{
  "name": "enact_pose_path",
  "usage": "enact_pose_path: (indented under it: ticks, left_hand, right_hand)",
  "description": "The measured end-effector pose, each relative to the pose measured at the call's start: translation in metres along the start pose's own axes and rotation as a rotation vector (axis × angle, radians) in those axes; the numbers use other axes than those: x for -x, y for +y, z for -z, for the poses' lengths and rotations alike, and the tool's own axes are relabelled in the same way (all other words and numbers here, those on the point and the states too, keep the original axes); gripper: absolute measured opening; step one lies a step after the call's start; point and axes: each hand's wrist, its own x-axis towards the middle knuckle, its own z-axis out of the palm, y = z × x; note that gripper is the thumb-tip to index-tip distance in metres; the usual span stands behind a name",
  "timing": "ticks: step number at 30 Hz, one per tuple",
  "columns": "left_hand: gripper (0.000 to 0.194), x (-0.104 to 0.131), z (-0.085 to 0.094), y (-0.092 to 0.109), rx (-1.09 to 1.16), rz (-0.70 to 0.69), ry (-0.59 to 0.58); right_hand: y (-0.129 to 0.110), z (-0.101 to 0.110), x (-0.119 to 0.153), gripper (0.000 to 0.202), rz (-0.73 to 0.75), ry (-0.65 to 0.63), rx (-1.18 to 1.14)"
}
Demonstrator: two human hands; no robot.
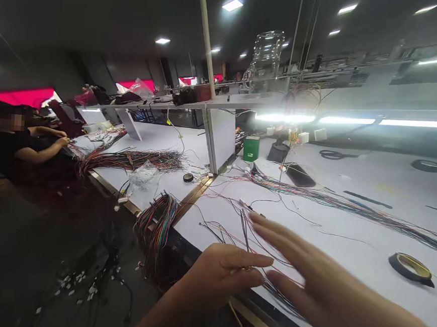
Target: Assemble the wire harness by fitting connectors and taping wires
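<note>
Near the front edge of the white table, my left hand (225,270) is closed in a pinch, with thumb and forefinger near each other. A few thin dark wires (244,230) run up from behind its forefinger, seemingly held there; the exact grip is partly hidden. My right hand (312,271) is beside it, slightly blurred, its fingers stretched out and thumb apart, above more thin red and black wires. A small white connector (244,204) lies just beyond the fingertips.
A long wire bundle (332,200) crosses the table. A black tape roll (411,268) lies right, scissors (334,155) and a green box (251,149) farther back. Another wire bundle (160,224) hangs over the edge at left. A co-worker (19,143) handles wires at far left.
</note>
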Motion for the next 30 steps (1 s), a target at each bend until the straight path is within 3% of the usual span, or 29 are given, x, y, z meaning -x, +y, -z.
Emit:
enact_pose_path:
  ticks: [2,4,8,11,15,19,24,30]
  left_hand:
    - [0.033,-0.002,0.0,-0.005,0.192,0.051,0.058]
    - [0.04,-0.005,0.001,-0.013,0.403,0.138,0.117]
    - [0.045,-0.016,0.0,-0.029,0.622,0.204,0.192]
    - [0.045,-0.026,-0.005,-0.035,0.756,0.175,0.266]
    - [0.031,-0.039,-0.011,-0.038,0.89,0.247,0.329]
    - [0.033,-0.046,-0.014,-0.043,0.881,0.3,0.349]
    - [0.031,-0.047,-0.019,-0.049,0.951,0.388,0.367]
    - [0.028,-0.046,-0.031,-0.049,0.994,0.309,0.369]
  right_hand:
    - [0.01,-0.018,-0.019,0.053,0.005,-0.082,-0.09]
    - [0.02,-0.036,-0.033,0.042,-0.033,-0.1,-0.201]
    - [0.035,-0.056,-0.041,0.023,-0.23,0.073,-0.271]
    - [0.045,-0.057,-0.037,0.021,-0.412,0.187,-0.294]
    - [0.056,-0.05,-0.026,0.022,-0.578,0.245,-0.433]
    - [0.058,-0.046,-0.015,0.026,-0.598,0.273,-0.494]
    - [0.053,-0.048,-0.011,0.03,-0.614,0.215,-0.517]
    - [0.048,-0.049,-0.012,0.032,-0.652,0.232,-0.534]
